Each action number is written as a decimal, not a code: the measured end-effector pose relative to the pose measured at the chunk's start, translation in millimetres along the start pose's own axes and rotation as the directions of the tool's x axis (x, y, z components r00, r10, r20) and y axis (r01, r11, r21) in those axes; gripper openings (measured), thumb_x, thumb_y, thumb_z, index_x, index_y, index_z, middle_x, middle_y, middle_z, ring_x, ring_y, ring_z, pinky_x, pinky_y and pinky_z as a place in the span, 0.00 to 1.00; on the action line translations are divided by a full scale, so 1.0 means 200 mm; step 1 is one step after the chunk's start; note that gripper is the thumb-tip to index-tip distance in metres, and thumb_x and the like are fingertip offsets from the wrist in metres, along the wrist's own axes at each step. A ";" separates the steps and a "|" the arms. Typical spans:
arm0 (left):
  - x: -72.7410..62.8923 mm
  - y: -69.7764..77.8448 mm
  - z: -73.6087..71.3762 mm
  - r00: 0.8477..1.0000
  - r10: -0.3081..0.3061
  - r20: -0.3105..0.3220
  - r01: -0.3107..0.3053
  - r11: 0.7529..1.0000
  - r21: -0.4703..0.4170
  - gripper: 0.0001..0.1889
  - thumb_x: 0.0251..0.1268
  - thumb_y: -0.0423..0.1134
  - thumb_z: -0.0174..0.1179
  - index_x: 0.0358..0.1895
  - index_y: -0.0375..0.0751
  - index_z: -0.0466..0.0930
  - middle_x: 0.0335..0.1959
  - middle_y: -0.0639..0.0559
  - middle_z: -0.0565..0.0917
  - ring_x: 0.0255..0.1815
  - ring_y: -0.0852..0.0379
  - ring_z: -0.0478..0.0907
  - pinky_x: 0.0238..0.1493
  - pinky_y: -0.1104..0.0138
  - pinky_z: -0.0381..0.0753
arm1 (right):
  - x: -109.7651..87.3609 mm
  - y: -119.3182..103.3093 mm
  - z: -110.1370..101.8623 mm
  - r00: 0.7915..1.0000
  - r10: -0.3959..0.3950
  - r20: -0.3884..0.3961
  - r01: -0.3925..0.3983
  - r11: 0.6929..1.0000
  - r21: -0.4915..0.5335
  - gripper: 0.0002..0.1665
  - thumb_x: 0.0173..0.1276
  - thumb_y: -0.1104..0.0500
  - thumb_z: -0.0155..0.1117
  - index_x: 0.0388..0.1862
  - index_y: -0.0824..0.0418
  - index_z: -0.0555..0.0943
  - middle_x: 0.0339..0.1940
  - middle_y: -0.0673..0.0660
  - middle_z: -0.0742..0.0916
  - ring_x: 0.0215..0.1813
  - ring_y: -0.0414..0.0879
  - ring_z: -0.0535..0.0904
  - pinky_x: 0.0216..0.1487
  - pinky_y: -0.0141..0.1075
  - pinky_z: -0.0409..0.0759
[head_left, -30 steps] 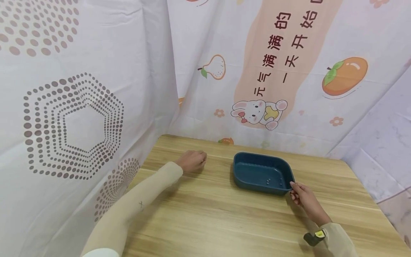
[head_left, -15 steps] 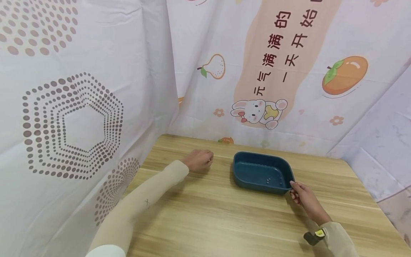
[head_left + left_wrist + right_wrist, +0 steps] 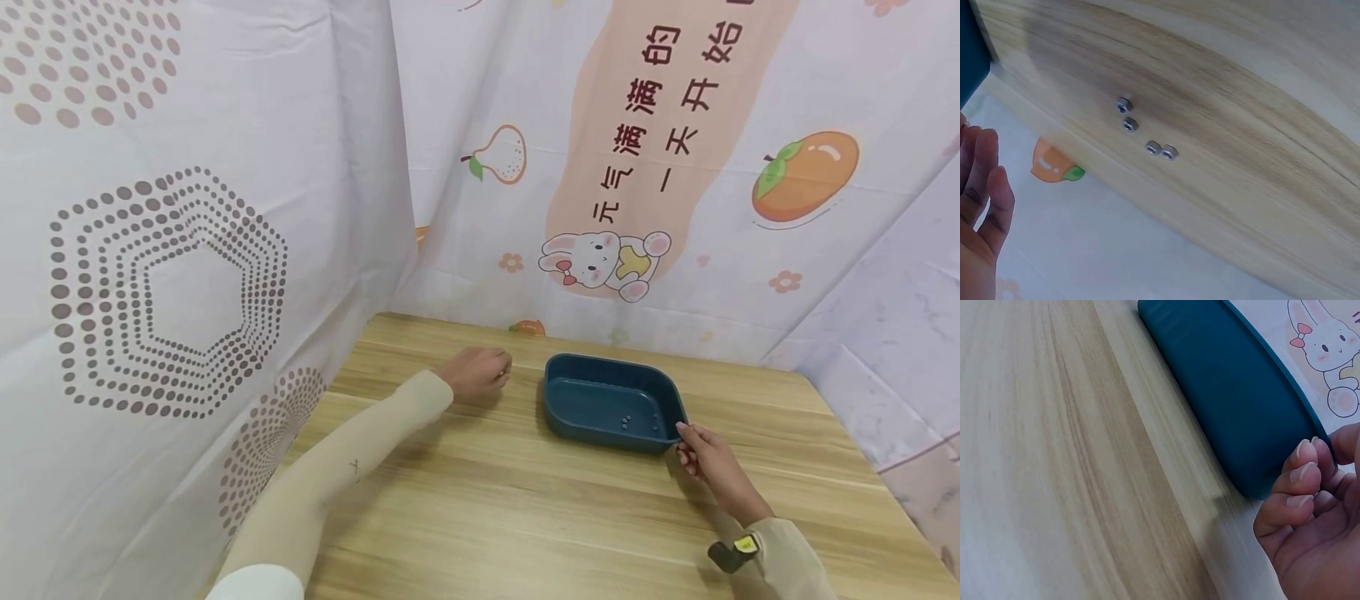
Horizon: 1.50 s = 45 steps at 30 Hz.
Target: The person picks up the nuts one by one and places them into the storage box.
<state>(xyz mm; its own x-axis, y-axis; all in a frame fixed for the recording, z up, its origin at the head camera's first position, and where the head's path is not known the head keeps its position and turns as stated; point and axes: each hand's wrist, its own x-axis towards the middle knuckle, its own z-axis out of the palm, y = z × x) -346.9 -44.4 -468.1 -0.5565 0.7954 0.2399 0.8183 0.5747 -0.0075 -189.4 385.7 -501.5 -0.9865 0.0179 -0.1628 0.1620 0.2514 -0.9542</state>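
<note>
My left hand (image 3: 476,372) is above the table left of the blue tray, thumb and fingertips pinched together. A small bright speck shows at those tips and looks like a metal nut, though it is too small to see well. In the left wrist view, part of the hand (image 3: 979,206) appears at the left edge, its pinching tips out of frame. Several hex nuts (image 3: 1129,124) lie on the wood there. With thumb and fingers, my right hand (image 3: 716,471) grips the near right corner of the tray (image 3: 600,437). More small nuts (image 3: 626,422) rest on the tray's floor.
The wooden table (image 3: 495,533) meets a printed cloth (image 3: 465,292) behind it. Another patterned cloth (image 3: 352,250) hangs along the left side. A black device with a yellow label (image 3: 733,553) sits on the right sleeve.
The left hand has moved right, closer to the tray, with its fingertips still pinched. My right hand and the tray have stayed in place.
</note>
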 end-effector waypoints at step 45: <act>0.25 0.22 0.05 0.994 0.095 -0.057 -0.092 0.994 0.054 0.08 0.78 0.43 0.56 0.43 0.46 0.83 0.37 0.56 0.82 0.34 0.65 0.79 0.33 0.74 0.78 | 0.00 -0.01 0.01 1.000 -0.028 0.002 0.028 0.999 0.023 0.27 0.85 0.43 0.47 0.35 0.64 0.71 0.24 0.49 0.76 0.24 0.37 0.69 0.24 0.29 0.72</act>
<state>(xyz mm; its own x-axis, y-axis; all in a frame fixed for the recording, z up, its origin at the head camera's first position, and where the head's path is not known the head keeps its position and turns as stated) -340.3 21.8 -465.3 -0.4675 0.8340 0.2930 0.8568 0.5091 -0.0821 -188.7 384.2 -500.2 -0.9906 0.0087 -0.1364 0.1347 0.2296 -0.9639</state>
